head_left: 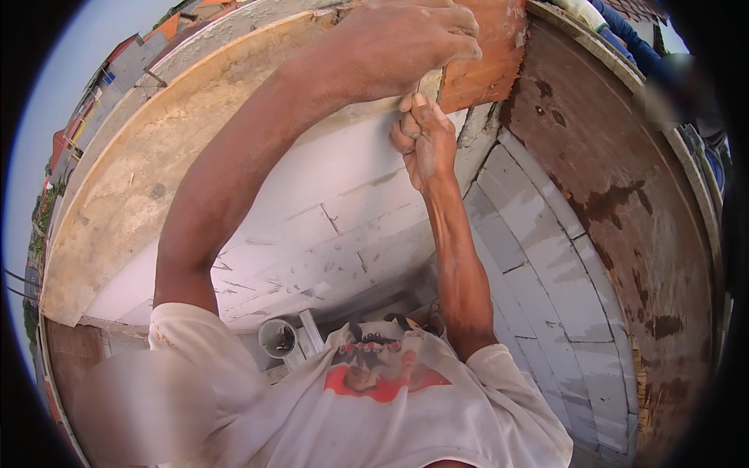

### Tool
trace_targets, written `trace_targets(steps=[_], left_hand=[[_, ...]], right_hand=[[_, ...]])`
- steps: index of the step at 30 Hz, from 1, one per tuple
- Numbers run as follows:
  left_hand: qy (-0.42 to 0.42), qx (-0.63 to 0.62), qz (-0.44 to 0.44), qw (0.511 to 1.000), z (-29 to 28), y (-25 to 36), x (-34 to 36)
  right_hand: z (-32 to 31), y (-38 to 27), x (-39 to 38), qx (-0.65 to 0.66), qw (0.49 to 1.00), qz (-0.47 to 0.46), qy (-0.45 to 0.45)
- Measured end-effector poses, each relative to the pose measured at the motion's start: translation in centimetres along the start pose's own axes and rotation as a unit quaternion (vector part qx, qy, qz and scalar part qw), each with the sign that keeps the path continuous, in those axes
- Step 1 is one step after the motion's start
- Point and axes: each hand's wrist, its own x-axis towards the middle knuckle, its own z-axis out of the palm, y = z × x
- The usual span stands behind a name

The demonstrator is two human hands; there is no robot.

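Note:
My left hand [413,39] is up at the top of the view, by the upper edge of the formwork boards. Its fingers are bent and point right, beside a reddish-brown plywood piece [488,54]; what they close on is hidden. Below it, my right hand [425,144] is closed, with the thumb up and the fingers curled in. A short pale strip [431,84] shows between the two hands, its lower end at my right thumb. Whether my right fingers grip it cannot be made out.
A long tan board [148,171] curves along the left above a pale block wall [312,226]. Grey blockwork [538,234] and a stained brown board [616,179] stand right. A round grey pipe end [277,338] is below. Another person's blue sleeve [628,35] shows top right.

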Motion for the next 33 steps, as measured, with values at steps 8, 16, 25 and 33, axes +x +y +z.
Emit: trace_targets(steps=[8,16,25,33], left_hand=[[0.02,-0.003,0.065,0.998,4.3,1.3,-2.9],[0.007,-0.016,0.036,0.999,5.8,2.5,-2.4],[-0.048,-0.017,0.077,0.996,5.3,1.9,-2.5],[-0.085,-0.004,0.081,0.993,4.3,2.1,-2.7]], right_hand=[[-0.4,0.2,0.3,-0.032,0.999,-0.012,0.014],[-1.9,-0.1,-1.0,-0.078,0.996,-0.001,0.038],[-2.5,0.5,-0.3,-0.023,0.994,0.093,0.046],[-2.7,-0.2,0.7,-0.121,0.989,0.071,0.053]])
